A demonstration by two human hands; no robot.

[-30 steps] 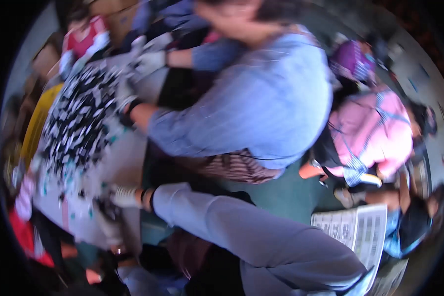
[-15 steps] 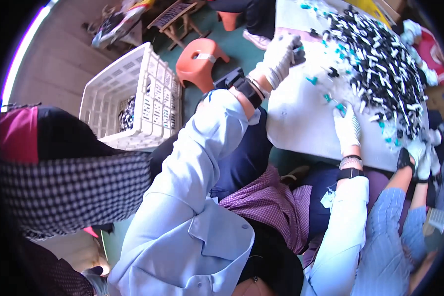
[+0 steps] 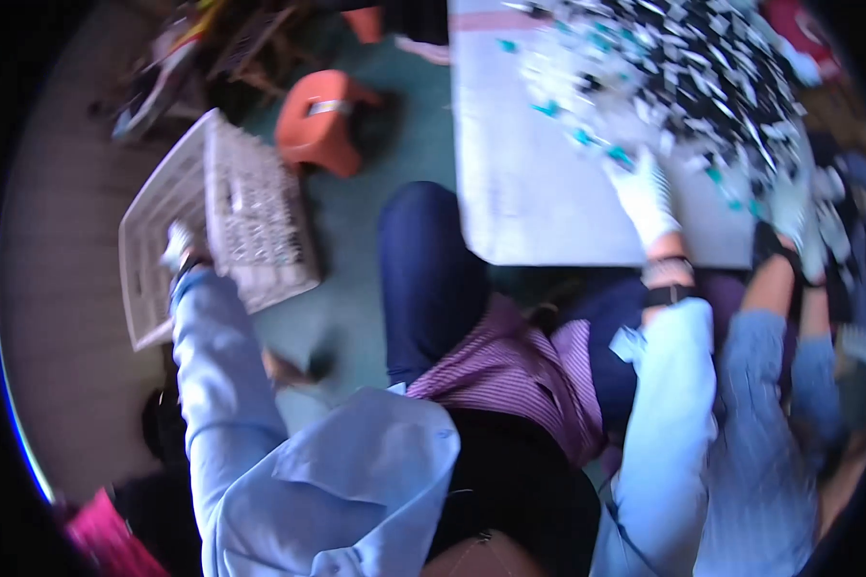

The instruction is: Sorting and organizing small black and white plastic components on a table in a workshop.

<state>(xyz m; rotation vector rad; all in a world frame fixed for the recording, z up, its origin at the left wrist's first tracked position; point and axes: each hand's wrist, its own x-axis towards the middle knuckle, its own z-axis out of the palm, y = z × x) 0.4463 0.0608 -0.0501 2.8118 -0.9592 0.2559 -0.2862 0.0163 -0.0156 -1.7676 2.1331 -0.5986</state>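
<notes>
My left hand, in a white glove, is over or inside the white plastic crate on the left; blur and its small size hide its fingers and anything in them. My right hand, gloved in ribbed white, rests near the front of the white table. Its fingers look stretched and slightly apart. At their tips lies a small teal piece, touching or nearly so. Beyond spreads a large heap of small black and white pieces, with teal ones scattered along its near edge.
An orange stool stands on the green floor between crate and table. Close on my right, a co-worker's gloved hands are at the table's edge. A wooden folding stool and bundled items are at the far left.
My left hand has swung from above the table's left edge, where it gripped small dark pieces, down left to the crate. The view has turned; my right hand stays by the same teal piece.
</notes>
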